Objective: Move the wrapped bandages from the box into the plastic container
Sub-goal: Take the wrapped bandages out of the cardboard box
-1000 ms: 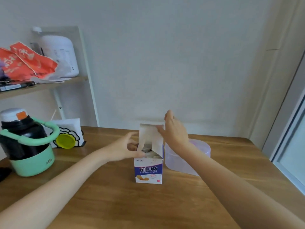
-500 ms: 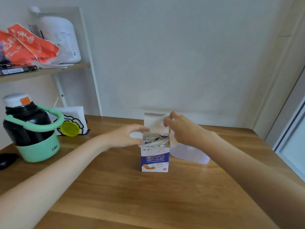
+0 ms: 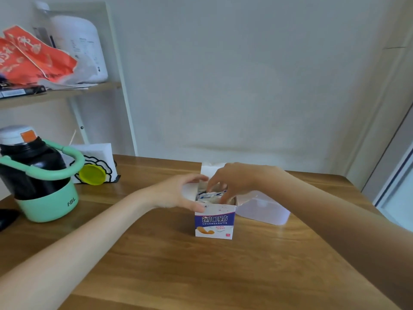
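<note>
Behind box [image 3: 214, 221], plastic container [image 3: 264, 209]; left, flask [image 3: 36, 175].

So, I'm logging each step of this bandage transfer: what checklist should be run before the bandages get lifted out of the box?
1. Box upright on the table: ok.
2. Top flaps open, wrapped bandages exposed: ok.
3. Left hand steadies the box, thumb on its front top edge: ok.
4. Right hand fingers reach into the opening: ok.
5. Firm pinch on the bandages: cannot tell, the fingertips are partly hidden.
6. Plastic container open and ready just beyond the box on the right: cannot tell, the arm covers its top.
</note>
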The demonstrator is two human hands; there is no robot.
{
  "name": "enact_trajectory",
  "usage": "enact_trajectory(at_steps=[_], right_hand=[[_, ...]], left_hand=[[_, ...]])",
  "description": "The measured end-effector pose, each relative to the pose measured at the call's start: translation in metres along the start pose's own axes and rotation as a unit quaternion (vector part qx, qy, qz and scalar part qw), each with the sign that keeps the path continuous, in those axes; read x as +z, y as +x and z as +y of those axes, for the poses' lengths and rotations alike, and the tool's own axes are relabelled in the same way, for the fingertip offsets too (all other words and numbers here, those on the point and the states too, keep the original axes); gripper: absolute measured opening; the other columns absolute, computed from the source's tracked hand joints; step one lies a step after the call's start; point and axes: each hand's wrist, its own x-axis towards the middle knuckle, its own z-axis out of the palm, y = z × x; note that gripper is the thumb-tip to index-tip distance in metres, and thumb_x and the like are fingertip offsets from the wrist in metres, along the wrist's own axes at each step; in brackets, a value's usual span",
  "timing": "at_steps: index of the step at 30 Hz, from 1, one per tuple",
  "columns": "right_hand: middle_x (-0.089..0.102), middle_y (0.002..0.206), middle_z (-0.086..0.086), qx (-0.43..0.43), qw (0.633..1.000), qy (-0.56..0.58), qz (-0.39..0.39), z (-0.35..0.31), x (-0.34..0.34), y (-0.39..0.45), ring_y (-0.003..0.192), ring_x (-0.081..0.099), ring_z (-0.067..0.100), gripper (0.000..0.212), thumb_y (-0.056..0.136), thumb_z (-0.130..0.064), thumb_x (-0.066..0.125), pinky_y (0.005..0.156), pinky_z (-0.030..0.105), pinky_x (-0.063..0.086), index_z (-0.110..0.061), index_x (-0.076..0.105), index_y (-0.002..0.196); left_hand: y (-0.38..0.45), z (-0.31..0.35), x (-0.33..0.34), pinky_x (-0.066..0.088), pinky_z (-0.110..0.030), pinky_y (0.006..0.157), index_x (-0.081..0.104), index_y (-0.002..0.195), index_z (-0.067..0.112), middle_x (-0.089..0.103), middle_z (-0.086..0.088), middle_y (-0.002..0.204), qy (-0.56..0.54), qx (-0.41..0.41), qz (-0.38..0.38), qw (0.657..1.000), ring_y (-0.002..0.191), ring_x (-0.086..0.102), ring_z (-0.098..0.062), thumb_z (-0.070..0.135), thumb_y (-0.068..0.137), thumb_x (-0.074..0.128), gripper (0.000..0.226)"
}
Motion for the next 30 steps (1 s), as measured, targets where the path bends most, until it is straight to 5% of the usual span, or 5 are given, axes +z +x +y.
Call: enact_trajectory(at_steps=[6,9,18,24,30], right_hand=[[0.062,0.090,-0.002,-0.013,0.991,-0.130,0.000,-0.013,0.012,0.028,0.073,0.051,0.014,0.026,0.097,-0.032,0.044,0.051,0.016,0.028,-0.015,0.058,0.111],[0.064,0.096,0.001,-0.033,0.990,-0.137,0.009,-0.010,0.011,0.027,0.075,0.050,0.015,0.026,0.097,-0.030,0.043,0.060,0.021,0.037,-0.014,0.059,0.110],[0.065,0.100,0.004,-0.027,0.995,-0.060,0.078,0.000,-0.012,0.019,0.079,0.046,0.016,0.026,0.095,-0.026,0.046,0.068,0.029,0.040,-0.012,0.066,0.104],[0.063,0.076,0.010,-0.037,0.989,-0.022,0.138,0.003,-0.030,0.014,0.066,0.042,0.019,0.023,0.091,-0.021,0.052,0.064,0.027,0.034,-0.007,0.070,0.089],[0.068,0.097,0.010,-0.021,0.997,-0.012,0.068,-0.005,-0.025,0.021,0.087,0.060,0.024,0.033,0.083,-0.034,0.065,0.069,0.029,0.041,-0.010,0.067,0.105]], left_hand=[[0.003,-0.009,-0.004,0.035,-0.004,0.085,0.036,0.140,0.027,0.044,0.020,0.132,-0.016,0.008,-0.005,1.000,0.119,0.040,0.002,0.026,0.073,0.078,0.079],[0.005,-0.014,-0.002,0.037,-0.014,0.093,0.037,0.139,0.027,0.044,0.015,0.139,-0.031,0.014,-0.002,0.999,0.122,0.042,-0.002,0.027,0.073,0.077,0.077],[0.008,-0.003,-0.024,0.043,-0.009,0.078,0.045,0.131,0.029,0.052,0.014,0.125,-0.042,0.015,0.046,0.998,0.109,0.052,-0.004,0.028,0.075,0.074,0.063],[0.005,0.000,-0.030,0.043,-0.008,0.067,0.048,0.129,0.024,0.058,0.014,0.112,-0.021,0.000,0.070,0.997,0.091,0.057,0.000,0.029,0.074,0.076,0.062],[0.002,0.002,-0.024,0.042,-0.015,0.075,0.047,0.132,0.027,0.053,0.012,0.129,0.055,0.003,0.107,0.993,0.111,0.050,-0.006,0.032,0.070,0.079,0.071]])
